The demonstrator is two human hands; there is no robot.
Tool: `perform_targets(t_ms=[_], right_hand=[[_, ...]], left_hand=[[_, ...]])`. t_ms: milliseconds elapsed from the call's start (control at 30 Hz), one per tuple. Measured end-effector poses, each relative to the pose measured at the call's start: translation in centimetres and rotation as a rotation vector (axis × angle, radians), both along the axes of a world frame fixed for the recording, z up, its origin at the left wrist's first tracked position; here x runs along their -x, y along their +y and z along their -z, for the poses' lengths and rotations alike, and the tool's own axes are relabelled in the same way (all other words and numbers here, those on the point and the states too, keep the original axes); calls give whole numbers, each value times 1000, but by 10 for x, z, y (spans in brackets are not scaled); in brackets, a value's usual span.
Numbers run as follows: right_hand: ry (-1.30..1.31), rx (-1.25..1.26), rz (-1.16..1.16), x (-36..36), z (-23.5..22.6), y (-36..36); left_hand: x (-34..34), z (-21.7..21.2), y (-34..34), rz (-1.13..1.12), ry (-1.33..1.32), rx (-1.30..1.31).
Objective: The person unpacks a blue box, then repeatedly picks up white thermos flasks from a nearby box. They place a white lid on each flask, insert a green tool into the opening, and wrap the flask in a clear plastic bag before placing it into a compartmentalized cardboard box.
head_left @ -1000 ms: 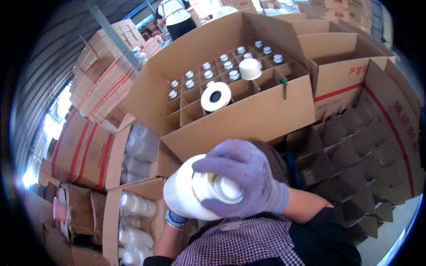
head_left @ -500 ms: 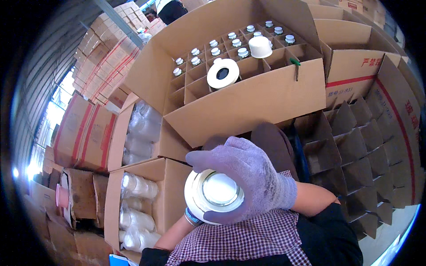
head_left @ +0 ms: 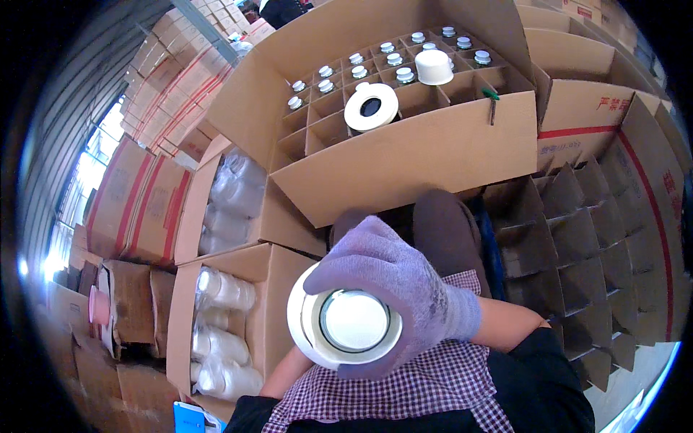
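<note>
The gloved right hand (head_left: pixel 393 278) is curled around the upper end of a white container (head_left: pixel 306 332), thumb and fingers on either side of its glossy, pale round end (head_left: pixel 354 321), which faces up toward the view; the container sits in front of the checked apron (head_left: pixel 404 393), just beyond the bare left forearm (head_left: pixel 289 375); the left hand itself is hidden behind the container, so I cannot tell whether it is open or gripping; straight ahead of the right hand, past the knees, stands an open carton (head_left: pixel 411 159) with cardboard dividers and rows of capped bottles (head_left: pixel 405 75); on its near side, ahead of the hands, lie a white ring-shaped piece (head_left: pixel 388 108) with a dark centre and, farther to the right, a white cup-shaped piece (head_left: pixel 434 66); a green-topped clip (head_left: pixel 491 94) is at the front edge; left of the hands, near the container, a second carton (head_left: pixel 283 285) holds white containers in clear wrap (head_left: pixel 224 345); right of the right hand, well apart from it, spreads a grid of brown partitions (head_left: pixel 581 234).
</note>
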State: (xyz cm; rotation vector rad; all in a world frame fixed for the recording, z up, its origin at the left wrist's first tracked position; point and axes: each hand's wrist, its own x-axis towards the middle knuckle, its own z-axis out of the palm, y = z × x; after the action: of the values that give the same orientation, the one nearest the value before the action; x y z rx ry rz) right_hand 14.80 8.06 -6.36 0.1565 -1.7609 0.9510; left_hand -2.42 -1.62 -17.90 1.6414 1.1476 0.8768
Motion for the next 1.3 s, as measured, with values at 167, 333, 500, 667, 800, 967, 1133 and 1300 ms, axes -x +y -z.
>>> perform_targets(t_ms=[167, 333, 500, 667, 800, 967, 1133, 1300], right_hand=[[-33, -49, -30, 1, 4, 22], [-49, -8, 97, -6, 10, 42], [-125, -103, 141, 19, 9, 64], [-196, -217, 180, 54, 3, 201], [-891, -554, 1396, 41, -6, 359], [-1087, -258, 976, 16, -16, 376], [-350, -253, 23, 49, -38, 191], [-289, -719, 116, 37, -17, 129]], left_hand=[[8, -13, 2, -62, -82, 45], [35, -31, 13, -280, -278, 139], [36, -48, -1, -453, -26, 100], [74, 8, -20, -565, -1168, 355], [96, 2, -1, -627, -1213, 234], [131, 7, 0, -663, -1226, 50], [142, -4, -8, -561, -1150, -16], [150, -17, -16, -726, -218, -217]])
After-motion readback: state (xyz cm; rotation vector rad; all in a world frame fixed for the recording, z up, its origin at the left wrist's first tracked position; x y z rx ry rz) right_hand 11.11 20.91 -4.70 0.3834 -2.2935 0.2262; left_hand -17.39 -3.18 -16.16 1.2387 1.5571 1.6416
